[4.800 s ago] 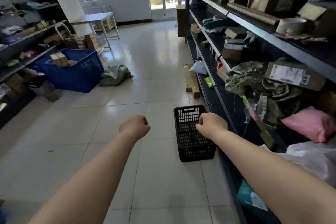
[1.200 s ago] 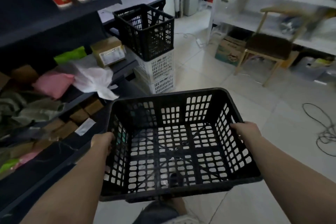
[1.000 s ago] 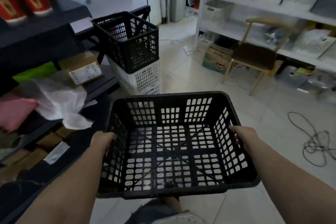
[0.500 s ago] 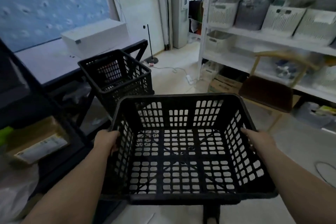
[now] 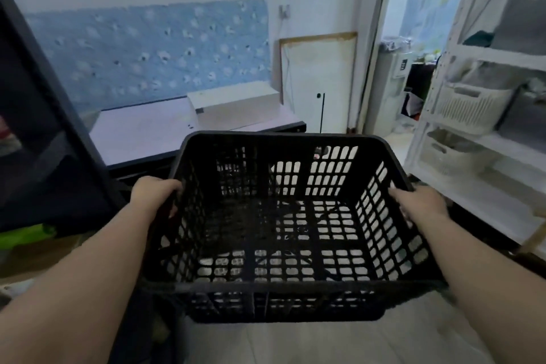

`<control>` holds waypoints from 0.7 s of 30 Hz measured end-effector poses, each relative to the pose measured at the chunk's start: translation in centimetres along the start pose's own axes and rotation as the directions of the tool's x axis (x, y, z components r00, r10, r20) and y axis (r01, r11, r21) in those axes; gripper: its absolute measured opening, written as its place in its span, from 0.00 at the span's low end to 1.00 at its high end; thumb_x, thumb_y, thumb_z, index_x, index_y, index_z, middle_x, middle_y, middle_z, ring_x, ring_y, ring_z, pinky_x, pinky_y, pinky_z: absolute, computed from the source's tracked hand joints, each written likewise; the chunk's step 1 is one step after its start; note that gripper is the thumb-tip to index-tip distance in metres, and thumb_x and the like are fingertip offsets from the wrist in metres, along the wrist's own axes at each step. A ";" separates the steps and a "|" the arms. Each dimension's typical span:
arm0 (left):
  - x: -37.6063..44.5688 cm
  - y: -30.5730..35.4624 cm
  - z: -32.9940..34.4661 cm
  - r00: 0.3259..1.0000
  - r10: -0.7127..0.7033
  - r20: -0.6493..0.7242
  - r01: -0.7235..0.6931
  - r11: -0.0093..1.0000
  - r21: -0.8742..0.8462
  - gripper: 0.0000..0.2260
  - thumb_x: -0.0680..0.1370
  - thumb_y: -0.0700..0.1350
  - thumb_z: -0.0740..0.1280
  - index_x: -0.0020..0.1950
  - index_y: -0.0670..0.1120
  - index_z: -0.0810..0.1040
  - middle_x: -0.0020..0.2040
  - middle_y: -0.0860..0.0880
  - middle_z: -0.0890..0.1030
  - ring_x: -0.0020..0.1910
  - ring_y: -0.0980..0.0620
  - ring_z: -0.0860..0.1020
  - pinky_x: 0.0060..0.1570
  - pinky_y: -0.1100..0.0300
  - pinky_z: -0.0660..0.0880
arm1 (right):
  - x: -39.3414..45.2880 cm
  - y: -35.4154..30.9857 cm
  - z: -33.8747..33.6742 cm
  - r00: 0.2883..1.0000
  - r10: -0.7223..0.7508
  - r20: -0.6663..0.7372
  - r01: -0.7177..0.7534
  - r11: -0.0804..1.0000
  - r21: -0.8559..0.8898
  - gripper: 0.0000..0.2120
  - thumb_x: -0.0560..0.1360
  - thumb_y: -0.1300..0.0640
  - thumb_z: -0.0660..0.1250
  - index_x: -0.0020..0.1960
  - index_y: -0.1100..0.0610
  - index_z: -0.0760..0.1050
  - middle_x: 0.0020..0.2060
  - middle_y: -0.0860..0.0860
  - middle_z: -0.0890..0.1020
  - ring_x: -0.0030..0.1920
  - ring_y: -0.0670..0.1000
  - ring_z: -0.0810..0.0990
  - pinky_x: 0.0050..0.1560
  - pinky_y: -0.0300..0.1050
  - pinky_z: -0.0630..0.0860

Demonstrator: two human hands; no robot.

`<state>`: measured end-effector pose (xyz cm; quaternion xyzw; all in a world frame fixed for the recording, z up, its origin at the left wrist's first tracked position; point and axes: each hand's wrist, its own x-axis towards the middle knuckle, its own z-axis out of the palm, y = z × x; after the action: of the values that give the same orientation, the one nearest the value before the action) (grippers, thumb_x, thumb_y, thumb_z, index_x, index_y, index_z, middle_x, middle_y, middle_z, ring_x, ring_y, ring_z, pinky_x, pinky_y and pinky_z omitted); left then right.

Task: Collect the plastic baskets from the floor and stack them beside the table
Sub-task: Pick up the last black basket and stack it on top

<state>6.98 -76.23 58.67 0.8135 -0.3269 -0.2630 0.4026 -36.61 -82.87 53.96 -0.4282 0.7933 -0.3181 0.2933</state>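
I hold an empty black plastic basket (image 5: 280,284) in front of me, raised and level. My left hand (image 5: 155,195) grips its left rim and my right hand (image 5: 419,205) grips its right rim. Beyond the basket's far wall stands the table (image 5: 141,133) with a pale top, against the blue-patterned wall. The stack of baskets beside the table is hidden behind the basket I carry; only dark lattice shows through its holes.
A white box (image 5: 233,108) lies on the table. A dark shelf unit (image 5: 44,133) rises close on my left. White shelving (image 5: 484,139) with pale bins stands on the right. A framed board (image 5: 317,83) leans on the wall by a doorway.
I picked the black basket off the floor by the shelves, turned and carried it to the table. In the last second I closed in and the held basket now covers the stack.
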 end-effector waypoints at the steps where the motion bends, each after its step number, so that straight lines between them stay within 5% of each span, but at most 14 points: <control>1: 0.8 0.9 0.2 1.000 0.000 -0.019 0.000 1.000 -0.006 0.05 0.67 0.38 0.68 0.36 0.36 0.77 0.20 0.43 0.76 0.21 0.44 0.74 0.24 0.61 0.72 | 1.6 -1.5 0.6 1.000 -0.028 0.012 0.028 1.000 -0.002 0.19 0.68 0.43 0.69 0.33 0.59 0.73 0.31 0.57 0.79 0.35 0.59 0.80 0.40 0.49 0.78; 8: 8.3 5.0 1.2 0.985 -0.071 -0.158 0.065 0.997 -0.048 0.07 0.64 0.39 0.68 0.30 0.35 0.76 0.16 0.42 0.74 0.24 0.43 0.74 0.30 0.55 0.74 | 11.3 -11.3 6.3 0.981 -0.182 0.068 0.184 0.983 -0.022 0.17 0.69 0.45 0.69 0.31 0.57 0.71 0.31 0.56 0.79 0.38 0.59 0.82 0.37 0.45 0.75; 15: 15.3 6.9 3.0 0.952 -0.178 -0.248 0.156 0.982 -0.107 0.06 0.67 0.36 0.68 0.33 0.35 0.77 0.13 0.46 0.72 0.11 0.51 0.70 0.12 0.69 0.65 | 20.6 -20.4 13.6 0.927 -0.311 0.209 0.336 0.937 -0.096 0.15 0.69 0.44 0.68 0.36 0.56 0.75 0.33 0.56 0.80 0.40 0.59 0.81 0.39 0.46 0.76; 21: 18.2 8.9 4.6 0.895 -0.243 -0.374 0.229 0.970 -0.081 0.06 0.67 0.37 0.68 0.30 0.36 0.76 0.12 0.48 0.72 0.10 0.54 0.69 0.11 0.68 0.64 | 28.1 -26.6 19.8 0.873 -0.337 0.353 0.419 0.888 -0.187 0.21 0.64 0.43 0.70 0.43 0.61 0.80 0.38 0.58 0.83 0.41 0.60 0.83 0.46 0.50 0.81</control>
<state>12.73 -96.07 60.52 0.8756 -0.1367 -0.1523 0.4376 -21.85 -123.71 56.21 -0.6553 0.6714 -0.1921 0.2878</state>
